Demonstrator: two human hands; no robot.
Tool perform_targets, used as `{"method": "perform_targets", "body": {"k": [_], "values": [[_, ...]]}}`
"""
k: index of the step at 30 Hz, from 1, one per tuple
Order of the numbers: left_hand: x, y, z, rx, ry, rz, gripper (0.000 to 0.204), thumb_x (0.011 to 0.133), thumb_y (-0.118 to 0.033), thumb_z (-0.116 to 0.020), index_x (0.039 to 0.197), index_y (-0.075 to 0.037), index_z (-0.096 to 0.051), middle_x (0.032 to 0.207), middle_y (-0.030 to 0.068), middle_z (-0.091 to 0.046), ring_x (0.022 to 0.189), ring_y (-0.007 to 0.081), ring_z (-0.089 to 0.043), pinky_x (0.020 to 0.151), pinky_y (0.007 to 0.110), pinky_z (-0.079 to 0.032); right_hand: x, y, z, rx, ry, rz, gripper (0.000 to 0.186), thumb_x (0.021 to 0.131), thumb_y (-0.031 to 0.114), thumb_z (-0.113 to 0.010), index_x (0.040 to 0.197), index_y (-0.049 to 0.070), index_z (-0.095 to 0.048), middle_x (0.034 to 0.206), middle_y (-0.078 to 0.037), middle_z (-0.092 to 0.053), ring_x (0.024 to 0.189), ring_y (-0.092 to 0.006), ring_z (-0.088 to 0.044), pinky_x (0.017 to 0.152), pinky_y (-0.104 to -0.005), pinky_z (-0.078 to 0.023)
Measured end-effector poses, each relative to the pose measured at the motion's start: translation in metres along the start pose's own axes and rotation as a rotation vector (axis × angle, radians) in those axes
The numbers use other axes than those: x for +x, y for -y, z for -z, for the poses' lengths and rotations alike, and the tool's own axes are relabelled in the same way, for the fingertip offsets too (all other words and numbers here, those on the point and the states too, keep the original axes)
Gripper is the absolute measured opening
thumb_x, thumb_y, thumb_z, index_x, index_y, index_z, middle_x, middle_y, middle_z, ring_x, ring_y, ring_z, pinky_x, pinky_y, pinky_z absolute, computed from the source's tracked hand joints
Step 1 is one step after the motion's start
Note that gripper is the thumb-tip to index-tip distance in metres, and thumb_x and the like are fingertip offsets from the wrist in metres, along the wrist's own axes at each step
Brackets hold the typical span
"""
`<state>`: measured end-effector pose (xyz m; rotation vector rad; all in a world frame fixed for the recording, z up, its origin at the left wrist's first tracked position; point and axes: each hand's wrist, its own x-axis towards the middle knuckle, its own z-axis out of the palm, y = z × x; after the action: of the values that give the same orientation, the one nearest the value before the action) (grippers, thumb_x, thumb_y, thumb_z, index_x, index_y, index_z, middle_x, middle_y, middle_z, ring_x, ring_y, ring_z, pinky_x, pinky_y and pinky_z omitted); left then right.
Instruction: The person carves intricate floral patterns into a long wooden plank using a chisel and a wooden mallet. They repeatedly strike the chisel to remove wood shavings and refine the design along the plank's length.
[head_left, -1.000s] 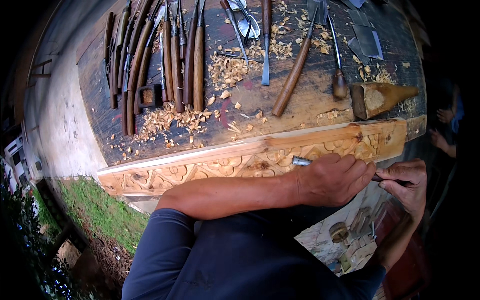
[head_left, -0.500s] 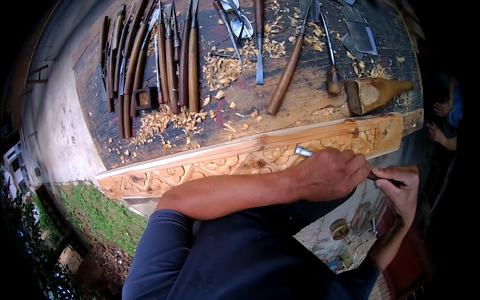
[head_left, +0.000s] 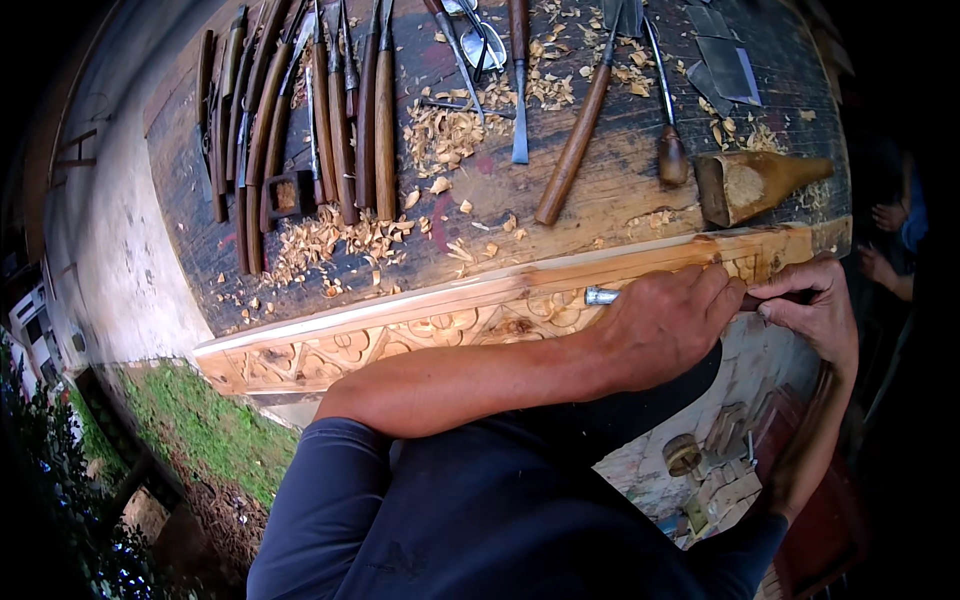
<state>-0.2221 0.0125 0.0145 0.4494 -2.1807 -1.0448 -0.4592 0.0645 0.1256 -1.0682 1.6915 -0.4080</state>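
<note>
A long pale board [head_left: 400,312] lies along the table's near edge, its side carved with flowers and zigzag bands. Across my front reaches my left arm, and my left hand [head_left: 672,325] is closed around the shank of a carving gouge [head_left: 602,296]. The gouge's bright metal end points left and rests at the carving. Over at the right, my right hand [head_left: 815,305] grips the dark handle of the same gouge, thumb and fingers pinched on it. My left hand and forearm hide part of the carved face.
A row of chisels [head_left: 385,140] and heaps of wood shavings [head_left: 440,135] cover the table. Farther right lie a long-handled chisel [head_left: 575,160], eyeglasses [head_left: 484,50], sandpaper pieces [head_left: 728,70] and a wooden mallet [head_left: 755,187]. Another person's hands [head_left: 882,265] show at the far right.
My right hand has moved up and to the right, bringing the gouge handle closer to level. My left hand has shifted slightly, and the gouge's metal end has moved a little left.
</note>
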Motion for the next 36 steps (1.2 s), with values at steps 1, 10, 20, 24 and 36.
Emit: {"method": "perform_targets", "body": {"k": [1, 10, 20, 24, 36], "values": [[0.0, 0.001, 0.0, 0.0, -0.015, 0.016, 0.032, 0.091, -0.012, -0.07, 0.119, 0.002, -0.067, 0.095, 0.0096, -0.06, 0.083, 0.0253, -0.07, 0.066, 0.037, -0.058, 0.006, 0.0, 0.002, -0.002, 0.018, -0.018, 0.024, 0.079, -0.007, -0.083, 0.103, -0.004, -0.084, 0.079, -0.009, -0.079, 0.068, -0.0075, -0.069, 0.062, -0.023, -0.052], [0.0, -0.001, 0.004, 0.082, -0.059, 0.053, 0.036, 0.09, -0.012, -0.069, 0.123, 0.002, -0.067, 0.096, 0.0083, -0.06, 0.078, 0.0224, -0.067, 0.061, 0.034, -0.053, 0.023, 0.001, 0.004, 0.033, 0.055, -0.028, 0.023, 0.079, -0.004, -0.086, 0.102, -0.003, -0.085, 0.084, -0.011, -0.081, 0.071, -0.0074, -0.072, 0.064, -0.0224, -0.054], [-0.007, -0.005, 0.006, 0.068, 0.037, -0.25, 0.044, 0.088, -0.017, -0.068, 0.126, 0.005, -0.067, 0.093, 0.004, -0.059, 0.081, 0.0156, -0.063, 0.058, 0.029, -0.051, -0.047, -0.001, -0.016, -0.04, -0.085, 0.101, 0.03, 0.075, -0.006, -0.085, 0.104, -0.005, -0.083, 0.084, -0.018, -0.08, 0.074, -0.0174, -0.078, 0.068, -0.0263, -0.056], [-0.009, -0.002, 0.005, 0.052, 0.067, -0.227, 0.045, 0.087, -0.017, -0.067, 0.126, 0.005, -0.067, 0.092, 0.0045, -0.058, 0.083, 0.017, -0.064, 0.061, 0.03, -0.054, -0.042, -0.01, -0.024, -0.031, -0.117, 0.157, 0.027, 0.076, -0.008, -0.083, 0.104, -0.007, -0.082, 0.083, -0.017, -0.08, 0.072, -0.0162, -0.077, 0.067, -0.0255, -0.055], [-0.005, -0.001, 0.004, -0.022, 0.106, -0.133, 0.038, 0.095, -0.02, -0.071, 0.124, 0.003, -0.066, 0.093, 0.0079, -0.059, 0.084, 0.0217, -0.066, 0.064, 0.035, -0.057, -0.032, -0.009, -0.023, -0.02, -0.135, 0.105, 0.027, 0.076, -0.007, -0.082, 0.102, -0.006, -0.083, 0.08, -0.015, -0.08, 0.071, -0.0136, -0.075, 0.066, -0.0245, -0.053]]}}
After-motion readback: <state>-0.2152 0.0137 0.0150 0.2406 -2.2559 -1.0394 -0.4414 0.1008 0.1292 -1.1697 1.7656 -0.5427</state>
